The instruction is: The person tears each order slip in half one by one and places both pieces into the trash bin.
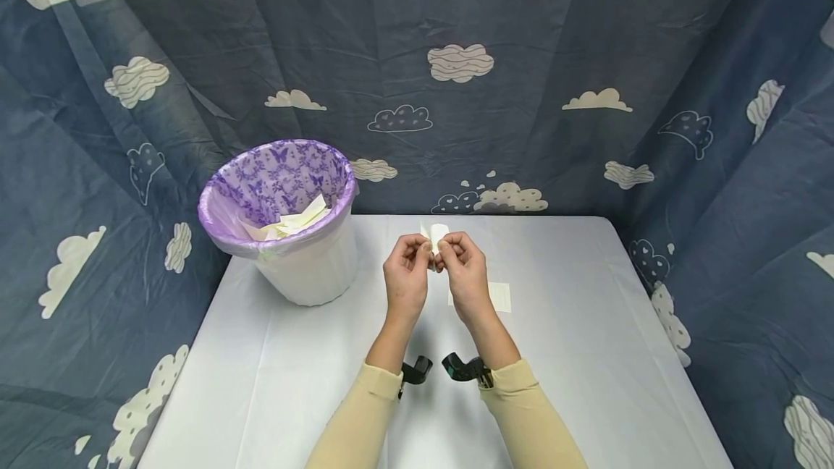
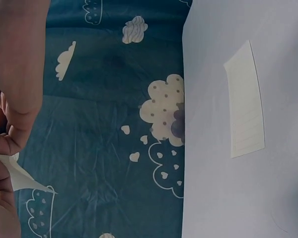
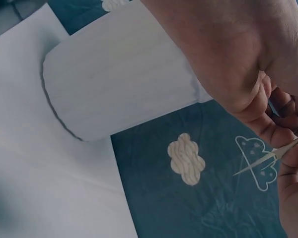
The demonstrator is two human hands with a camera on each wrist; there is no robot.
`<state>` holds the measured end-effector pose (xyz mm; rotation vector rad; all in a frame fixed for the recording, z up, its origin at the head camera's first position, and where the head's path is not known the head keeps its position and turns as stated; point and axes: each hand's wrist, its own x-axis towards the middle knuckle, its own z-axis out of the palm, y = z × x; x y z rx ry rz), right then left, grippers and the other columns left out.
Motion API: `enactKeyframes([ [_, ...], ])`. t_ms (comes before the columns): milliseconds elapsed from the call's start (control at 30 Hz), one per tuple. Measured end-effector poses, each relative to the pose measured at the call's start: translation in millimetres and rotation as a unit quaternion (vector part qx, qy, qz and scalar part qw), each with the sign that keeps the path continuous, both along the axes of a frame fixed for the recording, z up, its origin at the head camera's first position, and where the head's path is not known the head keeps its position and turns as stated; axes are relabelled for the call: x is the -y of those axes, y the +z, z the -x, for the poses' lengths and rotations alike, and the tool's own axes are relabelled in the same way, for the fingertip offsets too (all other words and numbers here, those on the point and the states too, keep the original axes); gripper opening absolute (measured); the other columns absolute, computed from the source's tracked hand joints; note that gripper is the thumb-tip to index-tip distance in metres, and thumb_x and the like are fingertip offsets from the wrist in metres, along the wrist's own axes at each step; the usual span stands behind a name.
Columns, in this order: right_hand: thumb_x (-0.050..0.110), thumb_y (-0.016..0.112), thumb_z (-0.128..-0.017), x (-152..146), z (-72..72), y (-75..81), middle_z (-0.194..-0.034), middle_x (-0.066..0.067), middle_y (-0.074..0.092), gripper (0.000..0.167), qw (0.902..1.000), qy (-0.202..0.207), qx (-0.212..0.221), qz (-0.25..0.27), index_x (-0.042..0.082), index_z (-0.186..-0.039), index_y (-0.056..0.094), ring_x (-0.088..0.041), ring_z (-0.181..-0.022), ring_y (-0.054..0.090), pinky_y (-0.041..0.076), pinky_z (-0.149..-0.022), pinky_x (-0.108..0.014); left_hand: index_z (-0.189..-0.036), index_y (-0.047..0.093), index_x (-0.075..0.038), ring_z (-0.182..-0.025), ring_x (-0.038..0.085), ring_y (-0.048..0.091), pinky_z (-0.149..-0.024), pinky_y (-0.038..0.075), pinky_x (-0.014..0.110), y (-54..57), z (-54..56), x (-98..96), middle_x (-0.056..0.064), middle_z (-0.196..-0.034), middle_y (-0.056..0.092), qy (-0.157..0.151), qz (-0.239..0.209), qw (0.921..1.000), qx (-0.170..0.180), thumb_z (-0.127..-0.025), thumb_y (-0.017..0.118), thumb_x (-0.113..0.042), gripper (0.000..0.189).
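Observation:
In the head view, my left hand (image 1: 407,277) and right hand (image 1: 465,273) meet above the table, near its back edge. Between them is a small pale piece of paper (image 1: 439,231), pinched by thumb and fingers of each hand. Its free part sticks out as a pointed flap (image 2: 26,179) in the left wrist view and shows as a thin, edge-on sliver in the right wrist view. Fingers hide its middle. Behind my right wrist, a cream rectangular paper (image 1: 500,297) with faint lines lies flat on the table, one corner slightly raised.
To the left stands a white bin (image 1: 306,273) with a purple butterfly-patterned liner (image 1: 280,172); pale yellow paper pieces (image 1: 301,219) lie inside. A white cloth covers the table (image 1: 586,353). Dark blue cloud-print curtains (image 1: 508,129) close off the back and sides.

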<state>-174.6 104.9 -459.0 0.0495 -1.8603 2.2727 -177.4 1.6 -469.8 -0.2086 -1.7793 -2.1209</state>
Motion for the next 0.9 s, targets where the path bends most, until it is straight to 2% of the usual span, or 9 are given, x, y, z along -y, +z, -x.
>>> enactKeyframes([
  [267,0.005,0.058,-0.108,0.8,0.4,-3.7,-0.079,0.004,0.06,0.006,0.999,-0.026,-0.021,0.03,0.0,-0.104,0.058,-0.006,-0.072,0.06,0.052,-0.066,-0.018,-0.106,0.065,0.006,-0.076,0.007,0.062,-0.068,0.055,0.016,1.5,-0.8,0.8,0.017,-0.087,0.065,0.014,-0.008,0.9999,0.0,-0.103,0.066,-0.002,0.009],
  [400,0.007,0.059,-0.108,-0.2,1.3,-4.6,-0.078,0.004,0.061,0.01,0.9987,-0.028,-0.031,0.029,-0.003,-0.104,0.058,-0.006,-0.072,0.06,0.052,-0.067,-0.018,-0.105,0.065,0.006,-0.076,0.007,0.062,-0.068,0.054,0.016,3.2,-1.8,1.6,0.02,-0.087,0.064,0.01,-0.01,0.9999,-0.004,-0.103,0.066,-0.003,0.009],
  [700,0.006,0.06,-0.107,-4.4,2.2,-5.5,-0.078,0.004,0.062,0.007,0.9986,-0.036,-0.022,0.032,0.001,-0.102,0.059,-0.006,-0.071,0.06,0.052,-0.065,-0.017,-0.106,0.065,0.008,-0.077,0.006,0.063,-0.068,0.055,0.015,4.0,-1.1,4.5,0.022,-0.089,0.065,0.022,-0.009,0.9997,-0.006,-0.102,0.067,-0.002,0.01],
  [900,0.007,0.061,-0.107,-7.5,1.5,-7.3,-0.077,0.005,0.062,0.008,0.9987,-0.044,-0.014,0.021,0.001,-0.103,0.06,-0.006,-0.071,0.06,0.052,-0.065,-0.017,-0.106,0.065,0.008,-0.077,0.006,0.062,-0.068,0.055,0.015,3.2,-0.1,7.6,0.017,-0.089,0.065,0.025,-0.01,0.9996,-0.003,-0.103,0.067,-0.002,0.011],
])
